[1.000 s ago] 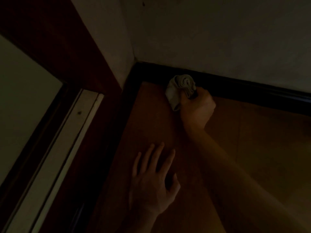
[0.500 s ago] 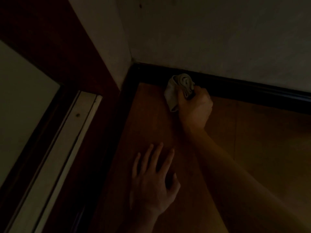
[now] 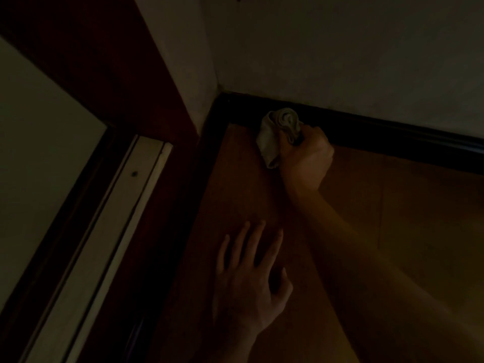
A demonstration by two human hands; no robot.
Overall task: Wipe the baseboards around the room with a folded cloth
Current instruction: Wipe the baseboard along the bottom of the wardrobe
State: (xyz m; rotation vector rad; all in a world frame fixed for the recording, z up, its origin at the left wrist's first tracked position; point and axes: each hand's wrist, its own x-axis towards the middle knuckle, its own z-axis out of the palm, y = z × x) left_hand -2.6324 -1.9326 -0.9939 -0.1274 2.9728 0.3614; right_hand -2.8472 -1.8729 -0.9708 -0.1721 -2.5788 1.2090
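Note:
The room is dim. A dark baseboard [image 3: 392, 132] runs along the foot of the pale far wall and turns at a corner on the left. My right hand [image 3: 306, 158] grips a bunched pale cloth [image 3: 277, 132] and holds it against the baseboard, a short way right of the corner. My left hand [image 3: 251, 279] rests flat on the brown floor nearer to me, fingers spread and straight, holding nothing.
A second stretch of baseboard [image 3: 209, 158] runs down the left side of the floor [image 3: 419, 231]. Beyond it stand a dark red door frame [image 3: 125, 82] and a pale door edge [image 3: 104, 244] at the left.
My right hand and the cloth have barely shifted along the baseboard near the corner. My left hand stays planted on the floor.

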